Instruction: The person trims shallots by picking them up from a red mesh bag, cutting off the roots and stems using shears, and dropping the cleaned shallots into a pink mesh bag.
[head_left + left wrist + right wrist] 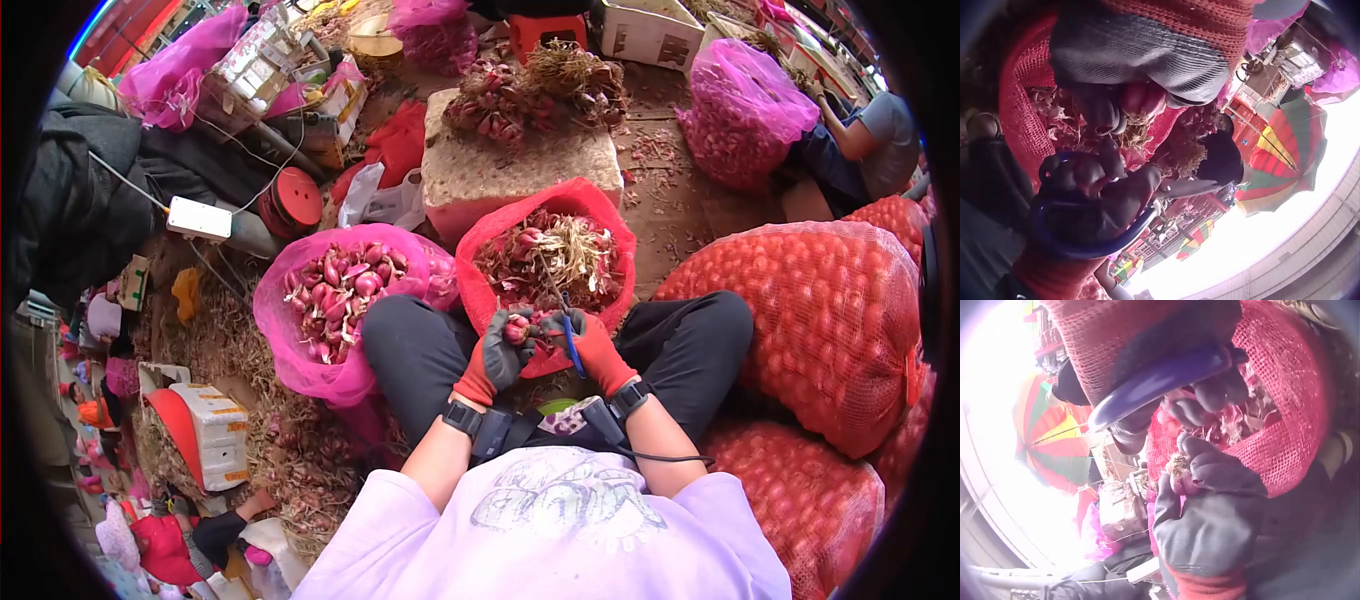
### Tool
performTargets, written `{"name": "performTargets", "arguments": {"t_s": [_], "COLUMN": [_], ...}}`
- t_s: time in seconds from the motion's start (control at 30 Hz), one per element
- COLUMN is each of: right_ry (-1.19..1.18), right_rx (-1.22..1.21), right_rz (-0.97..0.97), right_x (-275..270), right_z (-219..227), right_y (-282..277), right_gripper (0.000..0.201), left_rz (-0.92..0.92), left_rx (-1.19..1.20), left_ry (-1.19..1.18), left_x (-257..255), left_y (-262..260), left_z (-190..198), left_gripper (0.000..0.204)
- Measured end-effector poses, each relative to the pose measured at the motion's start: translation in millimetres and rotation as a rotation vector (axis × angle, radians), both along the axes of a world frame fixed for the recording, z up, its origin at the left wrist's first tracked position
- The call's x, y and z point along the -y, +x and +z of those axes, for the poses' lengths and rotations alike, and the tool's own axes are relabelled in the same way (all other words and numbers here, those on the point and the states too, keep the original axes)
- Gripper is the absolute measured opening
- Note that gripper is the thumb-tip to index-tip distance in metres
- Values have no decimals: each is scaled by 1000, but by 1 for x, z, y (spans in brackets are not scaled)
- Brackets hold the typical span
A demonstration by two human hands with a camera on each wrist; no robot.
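Note:
Both hands wear red gloves with dark grey palms and fingers. My left hand [493, 358] holds a small red shallot [516, 330], its root end showing in the right wrist view [1180, 464]. Fingers of my right hand [597, 352] go through the blue handles of a pair of scissors [573, 346], with a metal blade [1191, 187] pointing forward. The two hands are close together over the near rim of a red mesh bag [622, 232] of shallots with dry stalks. To the left stands a pink mesh bag [270, 310] full of shallots.
Full red mesh sacks [800, 320] crowd the right side. Ahead, a worn block [520, 185] bears bunches of shallots [495, 105]. Loose stalks and shallots [310, 470] cover the ground at left. Another person [870, 140] sits at the far right beside a pink bag [745, 110].

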State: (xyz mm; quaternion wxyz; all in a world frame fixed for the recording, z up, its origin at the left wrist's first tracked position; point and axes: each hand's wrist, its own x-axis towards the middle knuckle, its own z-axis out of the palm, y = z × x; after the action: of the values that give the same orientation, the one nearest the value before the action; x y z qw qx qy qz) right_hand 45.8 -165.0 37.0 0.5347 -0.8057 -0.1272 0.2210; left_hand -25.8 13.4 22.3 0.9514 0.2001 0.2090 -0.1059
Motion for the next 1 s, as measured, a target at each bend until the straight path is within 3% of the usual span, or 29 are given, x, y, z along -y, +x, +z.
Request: {"name": "performTargets", "arguments": {"t_s": [0.03, 0.13, 0.23, 0.27, 0.33, 0.37, 0.4, 0.43, 0.5, 0.53, 0.63, 0.73, 0.83, 1.0], "right_ry": [-56, -56, -33, -119, 133, 256, 372, 480, 691, 553, 481, 420, 636, 404], "right_rx": [157, 140, 492, 627, 256, 70, -337, -470, -739, -339, -679, -483, -715, -487], "right_rz": [-1, 36, 106, 94, -3, -47, -45, -14, 51, 200, 52, 79, -191, -91], "right_x": [1, -1, -12, -16, -23, -26, -18, -15, -15, -7, 0, 0, -4, -5], "right_z": [2, 31, 23, 21, 19, 17, 7, -11, -25, -18, 7, -5, -4, -1], "right_y": [0, -6, -13, -14, -12, -10, -2, 3, 11, 9, 8, 9, 1, -4], "right_gripper": [43, 45, 47, 37, 28, 24, 18, 18, 18, 20, 16, 16, 15, 14], "left_rz": [5, -45, -87, -57, 4, -51, -102, -150, -154, -158, -190, -185, -60, 79], "left_rx": [-6, 113, 185, 83, -118, -16, 84, 185, 210, 179, 125, 80, 18, 59], "left_ry": [-21, -90, -71, -161, -338, -117, 104, 325, 294, 304, 402, 496, 544, 618], "left_x": [0, -3, 1, 4, 18, 16, 12, 9, 8, 10, 11, 14, 19, 18], "left_y": [0, -1, -2, -3, 0, -1, -4, -6, -6, -6, -6, -5, -6, -7], "left_z": [0, -5, -5, -3, 46, 44, 37, 28, 16, 20, 19, 30, 24, 5], "left_gripper": [43, 42, 40, 38, 34, 32, 30, 28, 22, 21, 17, 13, 10, 8]}}
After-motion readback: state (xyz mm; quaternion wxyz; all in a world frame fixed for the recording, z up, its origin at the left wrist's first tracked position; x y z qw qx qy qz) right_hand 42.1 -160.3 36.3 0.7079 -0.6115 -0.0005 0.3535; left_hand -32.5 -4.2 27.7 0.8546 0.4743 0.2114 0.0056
